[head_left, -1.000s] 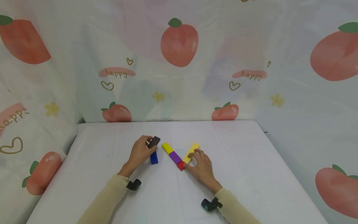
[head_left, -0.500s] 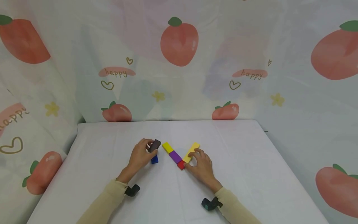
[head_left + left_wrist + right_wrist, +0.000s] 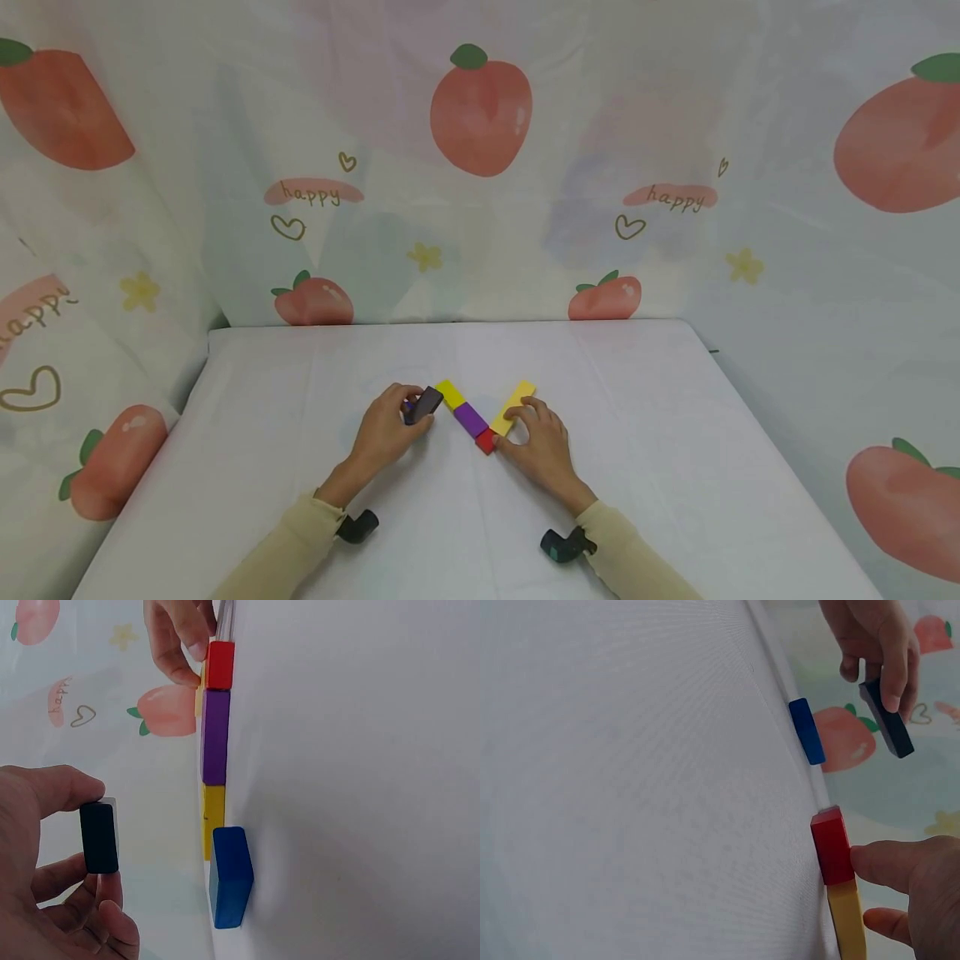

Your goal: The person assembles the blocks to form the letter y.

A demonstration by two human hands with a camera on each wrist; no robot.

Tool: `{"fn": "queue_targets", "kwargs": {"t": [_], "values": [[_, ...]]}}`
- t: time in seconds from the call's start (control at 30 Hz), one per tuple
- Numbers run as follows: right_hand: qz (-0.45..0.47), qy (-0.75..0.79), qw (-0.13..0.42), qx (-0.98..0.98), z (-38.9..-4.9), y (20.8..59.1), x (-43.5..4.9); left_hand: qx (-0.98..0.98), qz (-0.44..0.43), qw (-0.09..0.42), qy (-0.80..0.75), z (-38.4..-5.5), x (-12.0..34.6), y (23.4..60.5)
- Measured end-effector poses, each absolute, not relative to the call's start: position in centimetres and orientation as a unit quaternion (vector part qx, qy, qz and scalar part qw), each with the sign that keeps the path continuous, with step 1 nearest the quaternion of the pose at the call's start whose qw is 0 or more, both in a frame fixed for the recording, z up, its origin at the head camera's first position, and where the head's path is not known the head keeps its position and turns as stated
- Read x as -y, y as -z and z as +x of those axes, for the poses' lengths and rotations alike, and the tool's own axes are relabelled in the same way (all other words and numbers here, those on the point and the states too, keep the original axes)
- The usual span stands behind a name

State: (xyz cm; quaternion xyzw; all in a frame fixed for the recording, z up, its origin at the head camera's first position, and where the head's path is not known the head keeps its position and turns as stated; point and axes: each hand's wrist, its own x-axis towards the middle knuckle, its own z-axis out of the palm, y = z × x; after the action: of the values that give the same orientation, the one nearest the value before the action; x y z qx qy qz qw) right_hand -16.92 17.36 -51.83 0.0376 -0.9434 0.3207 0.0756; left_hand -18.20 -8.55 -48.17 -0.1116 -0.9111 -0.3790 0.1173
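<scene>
Black block (image 3: 99,838) pinched between left hand (image 3: 386,423) fingertips.

Bright, even, soft light; faint shadows, sharp focus, slight wide-angle edge stretch.

Place: a small staged recording booth rather than a lived-in room or a workshop.
Backdrop: a printed cloth (image 3: 480,167) with peaches, hearts, yellow flowers and the word "happy" hangs behind the tabletop (image 3: 675,467) and wraps round its left and right sides, hiding whatever room lies beyond.
Surface: the tabletop is covered in plain white sheeting, with fold creases showing.
Contents: only a few small coloured blocks (image 3: 471,419) lie near the middle of the tabletop, like a child's building set.
Equipment: small dark cameras (image 3: 564,546) sit at the person's wrists above the near part of the tabletop.
</scene>
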Motion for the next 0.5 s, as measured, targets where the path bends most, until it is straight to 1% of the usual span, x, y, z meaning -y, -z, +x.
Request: {"fn": "queue_targets", "kwargs": {"t": [0.5], "values": [[0.036, -0.319, 0.073, 0.944, -16.9, 51.7, -17.3, 0.911, -0.133, 0.114, 0.373, -16.6, 7.5, 48.4]]}}
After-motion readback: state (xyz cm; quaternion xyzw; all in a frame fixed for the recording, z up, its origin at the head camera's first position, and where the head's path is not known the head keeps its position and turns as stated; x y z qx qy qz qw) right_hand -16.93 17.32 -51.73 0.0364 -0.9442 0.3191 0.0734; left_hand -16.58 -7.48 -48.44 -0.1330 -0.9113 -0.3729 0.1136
